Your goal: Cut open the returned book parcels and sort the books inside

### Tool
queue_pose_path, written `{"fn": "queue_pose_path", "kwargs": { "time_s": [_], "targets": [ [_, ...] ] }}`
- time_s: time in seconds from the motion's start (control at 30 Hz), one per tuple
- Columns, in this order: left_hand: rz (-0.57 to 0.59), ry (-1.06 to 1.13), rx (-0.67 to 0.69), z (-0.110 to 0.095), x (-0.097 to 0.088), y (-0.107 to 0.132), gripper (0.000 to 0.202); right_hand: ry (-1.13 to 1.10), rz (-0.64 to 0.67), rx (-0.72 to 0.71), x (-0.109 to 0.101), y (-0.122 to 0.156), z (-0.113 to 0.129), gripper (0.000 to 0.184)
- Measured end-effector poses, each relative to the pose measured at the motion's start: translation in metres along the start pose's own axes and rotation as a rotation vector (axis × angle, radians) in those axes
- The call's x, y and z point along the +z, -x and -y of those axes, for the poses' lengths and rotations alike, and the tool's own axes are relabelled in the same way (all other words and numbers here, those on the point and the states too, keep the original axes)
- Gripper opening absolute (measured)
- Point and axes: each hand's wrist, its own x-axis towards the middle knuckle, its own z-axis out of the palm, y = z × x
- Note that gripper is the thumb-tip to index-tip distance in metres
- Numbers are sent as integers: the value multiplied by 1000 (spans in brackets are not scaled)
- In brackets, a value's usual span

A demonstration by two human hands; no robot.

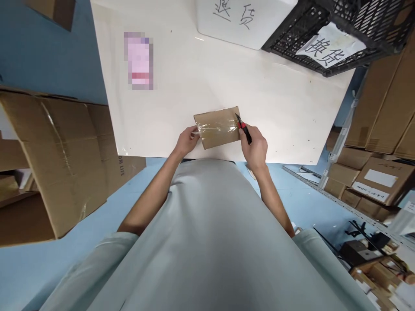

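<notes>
A small flat cardboard parcel (219,126), sealed with a strip of clear tape, lies on the white table (181,86) near its front edge. My left hand (187,141) grips the parcel's left end, fingers closed on it. A red and black utility knife (244,128) is held in my right hand (255,146), and its blade tip touches the parcel's right end at the tape.
A white foam box (243,19) with handwriting and a black plastic crate (333,34) with a paper label stand at the table's back. A large open cardboard box (55,160) is on the left. Shelves of cartons (372,172) are on the right. A blurred pink item (140,60) lies on the table.
</notes>
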Motion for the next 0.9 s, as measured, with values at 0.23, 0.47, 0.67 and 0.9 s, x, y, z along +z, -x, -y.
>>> {"fn": "queue_pose_path", "kwargs": {
  "time_s": [0.23,0.47,0.67,0.9],
  "targets": [
    [-93,105,216,-54,-64,12,41,162,-71,137,-1,17,26,61],
    [43,66,314,-125,-92,3,21,11,61,145,3,42,86,48],
    [112,60,339,-122,-95,-10,11,88,199,143,15,34,128,45],
    [107,64,362,-118,-92,-14,13,275,284,200,12,22,152,50]
  ]
}}
